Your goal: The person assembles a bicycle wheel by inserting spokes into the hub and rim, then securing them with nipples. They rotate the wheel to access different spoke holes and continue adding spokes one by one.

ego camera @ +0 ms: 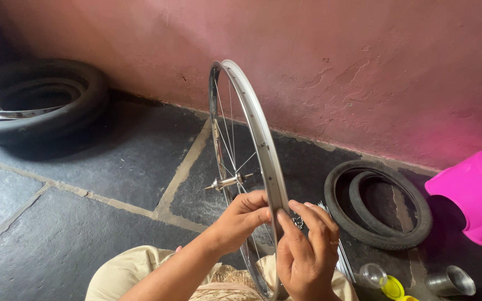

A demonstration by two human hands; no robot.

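A silver bicycle wheel rim (250, 109) stands upright on its edge in front of me, with thin spokes running to a metal hub and axle (229, 182). My left hand (240, 219) grips the rim from the left, fingers curled around its inner side near the spokes. My right hand (306, 249) is on the rim's right side and pinches a small metal part (297, 222) against it between thumb and fingers. My knees in beige cloth (119, 274) show at the bottom of the view.
A pink plaster wall rises behind the dark stone floor. A large tyre with a rim inside (34, 103) lies at far left. Two small tyres (379, 203) lie at right, beside a pink plastic stool (475, 192). Loose spokes (342, 257), a clear jar (372, 275), yellow lid (393, 287) and steel cup (451, 281) sit near my right knee.
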